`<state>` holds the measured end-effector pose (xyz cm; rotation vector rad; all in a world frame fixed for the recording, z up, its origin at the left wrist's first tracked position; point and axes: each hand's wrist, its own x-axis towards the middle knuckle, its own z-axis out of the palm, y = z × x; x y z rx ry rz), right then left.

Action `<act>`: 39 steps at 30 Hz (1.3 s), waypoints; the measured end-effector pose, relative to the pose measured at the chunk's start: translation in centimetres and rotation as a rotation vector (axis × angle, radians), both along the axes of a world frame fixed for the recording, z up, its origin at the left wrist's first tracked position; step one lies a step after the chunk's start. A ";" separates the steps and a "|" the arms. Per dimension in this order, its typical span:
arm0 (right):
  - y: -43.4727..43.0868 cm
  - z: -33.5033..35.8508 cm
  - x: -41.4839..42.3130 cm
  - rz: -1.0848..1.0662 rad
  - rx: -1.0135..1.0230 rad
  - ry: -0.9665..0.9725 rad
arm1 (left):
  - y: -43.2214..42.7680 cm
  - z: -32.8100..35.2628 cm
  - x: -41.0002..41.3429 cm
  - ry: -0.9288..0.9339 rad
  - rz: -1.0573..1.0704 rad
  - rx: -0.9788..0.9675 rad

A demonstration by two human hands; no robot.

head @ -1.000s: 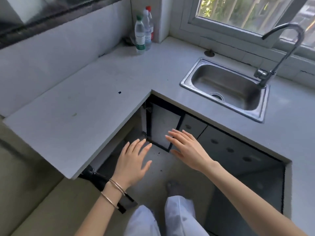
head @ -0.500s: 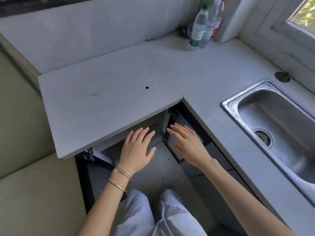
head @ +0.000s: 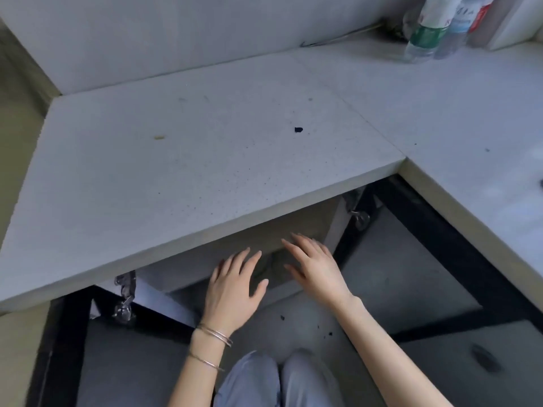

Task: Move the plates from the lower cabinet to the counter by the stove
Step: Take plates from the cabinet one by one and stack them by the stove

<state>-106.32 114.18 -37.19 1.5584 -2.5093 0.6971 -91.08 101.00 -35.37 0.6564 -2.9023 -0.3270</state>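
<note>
Left hand (head: pixel 232 292) and right hand (head: pixel 316 267), fingers spread and empty, reach under the counter (head: pixel 205 160) edge at 12 o'clock into the lower cabinet (head: pixel 296 227); plates unseen, so approach low and grip both rims evenly

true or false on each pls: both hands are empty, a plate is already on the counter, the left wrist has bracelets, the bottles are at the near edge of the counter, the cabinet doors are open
1. Both hands are empty. True: the left hand and the right hand are open with fingers spread, holding nothing.
2. A plate is already on the counter. False: the counter shows only small specks and stains, and no plate is in view.
3. The left wrist has bracelets. True: thin metal bracelets circle it.
4. The bottles are at the near edge of the counter. False: the bottles stand at the far right corner by the wall.
5. The cabinet doors are open. True: the cabinet doors swing outward below the counter.
</note>
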 end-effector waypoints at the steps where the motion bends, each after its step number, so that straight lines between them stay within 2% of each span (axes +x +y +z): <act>1: -0.9 -1.6 -0.7 0.010 -0.012 0.018 | -0.6 -1.7 -0.5 0.009 0.011 -0.012; 9: -6.8 -12.3 -5.1 0.104 -0.127 0.115 | -4.8 -12.7 -3.0 0.075 0.057 -0.107; 18: -11.1 -18.7 -6.6 0.234 -0.233 0.197 | -8.5 -20.3 -3.9 0.142 0.058 -0.251; 22: -12.2 -19.8 -6.6 0.290 -0.239 0.204 | -9.3 -21.8 -3.4 0.113 0.056 -0.286; 31: -14.3 -20.1 -6.3 0.363 -0.263 0.170 | -10.4 -21.3 -0.9 0.170 0.162 -0.327; 35: -16.8 -19.4 -5.9 0.384 -0.300 0.101 | -10.8 -20.9 0.6 0.182 0.221 -0.331; 39: -20.0 -18.8 -5.5 0.414 -0.325 0.114 | -11.2 -20.2 1.4 0.215 0.249 -0.346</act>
